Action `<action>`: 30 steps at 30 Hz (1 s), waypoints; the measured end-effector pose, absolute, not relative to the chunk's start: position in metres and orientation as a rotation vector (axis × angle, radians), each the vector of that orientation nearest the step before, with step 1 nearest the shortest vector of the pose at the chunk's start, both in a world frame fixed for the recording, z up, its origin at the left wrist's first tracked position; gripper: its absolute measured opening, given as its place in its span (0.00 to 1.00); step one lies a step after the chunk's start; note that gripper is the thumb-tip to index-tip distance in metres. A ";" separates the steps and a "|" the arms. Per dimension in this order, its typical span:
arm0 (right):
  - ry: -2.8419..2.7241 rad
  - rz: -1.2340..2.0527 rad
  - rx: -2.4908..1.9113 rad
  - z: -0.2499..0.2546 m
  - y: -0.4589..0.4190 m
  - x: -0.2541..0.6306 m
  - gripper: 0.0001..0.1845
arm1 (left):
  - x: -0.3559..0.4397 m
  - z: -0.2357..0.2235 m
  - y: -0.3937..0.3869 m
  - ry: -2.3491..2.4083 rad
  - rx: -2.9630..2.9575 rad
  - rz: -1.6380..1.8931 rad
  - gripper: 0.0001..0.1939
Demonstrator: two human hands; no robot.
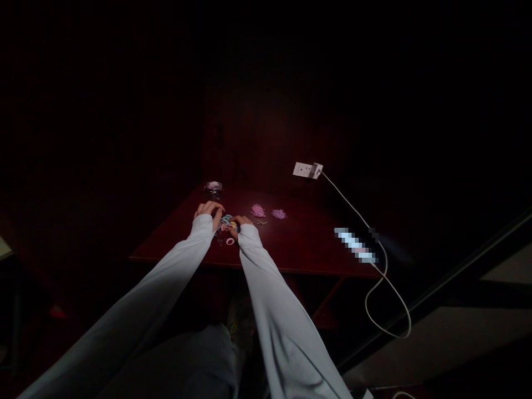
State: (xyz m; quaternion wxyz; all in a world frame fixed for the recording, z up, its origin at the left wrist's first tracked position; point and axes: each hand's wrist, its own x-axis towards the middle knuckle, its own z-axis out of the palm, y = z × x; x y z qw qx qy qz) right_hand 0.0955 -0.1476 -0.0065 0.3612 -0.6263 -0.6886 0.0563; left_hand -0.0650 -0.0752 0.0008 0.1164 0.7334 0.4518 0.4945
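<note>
A small heap of colourful hair ties (225, 223), in blue, pink and yellow, lies on the dark red table (174, 244) between my hands. My left hand (209, 210) is at the heap's left side, its fingers curved and the thumb apart from them. On the other side, my right hand (241, 222) touches the heap's edge with bent fingers, the thumb lower down; part of it is hidden by the sleeve. Nearer to me lies a pale pink hair tie (230, 241) by itself. I make out nothing held in either hand.
Behind my left hand stands a clear jar (213, 190) with something pink at its top. To the right lie a pink pile (258, 210), a purple pile (279, 214) and a few tan pieces (261, 223). A white cable (347, 197) runs from a wall socket (305, 170) to a blurred-out device (355, 245).
</note>
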 end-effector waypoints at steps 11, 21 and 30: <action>-1.061 0.602 -1.214 -0.022 -0.117 0.109 0.13 | -0.069 0.004 -0.078 1.377 2.159 1.317 0.09; -0.983 0.618 -1.196 -0.022 -0.122 0.107 0.20 | -0.068 0.006 -0.086 1.413 2.164 1.169 0.09; -1.026 0.610 -1.183 -0.023 -0.119 0.099 0.15 | -0.068 0.001 -0.092 0.906 2.411 1.310 0.17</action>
